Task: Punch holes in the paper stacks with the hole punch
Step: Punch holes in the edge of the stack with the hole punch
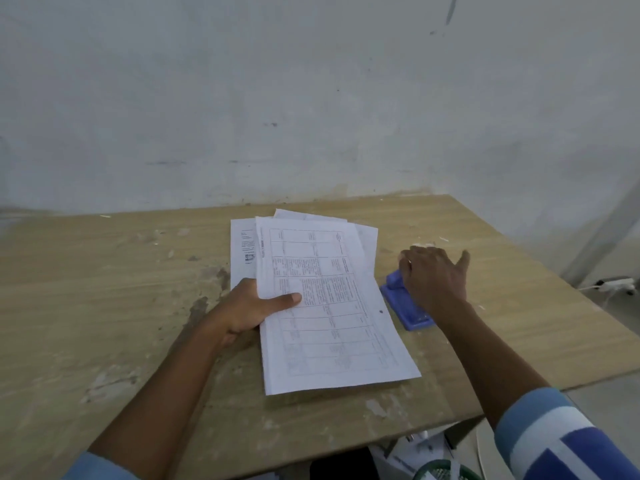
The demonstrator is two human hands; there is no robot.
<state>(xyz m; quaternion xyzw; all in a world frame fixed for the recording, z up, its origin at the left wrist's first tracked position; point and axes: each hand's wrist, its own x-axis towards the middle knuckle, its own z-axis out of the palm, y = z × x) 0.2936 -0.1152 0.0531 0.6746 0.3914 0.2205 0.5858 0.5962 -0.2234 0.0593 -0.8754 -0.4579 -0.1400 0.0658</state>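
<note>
Gripping the printed paper stack (329,306) with our left hand (249,310), thumb on top, we rest our right hand (433,278), fingers loosely curled, atop the blue hole punch (403,306) just right of the stack.

Paper stack (329,306) lies mid-table (104,289), hole punch (405,303) just right of it, wall (311,98) behind.

The right hand (433,275) covers the hole punch (405,306) top; its fingers' grip is possibly closed.
</note>
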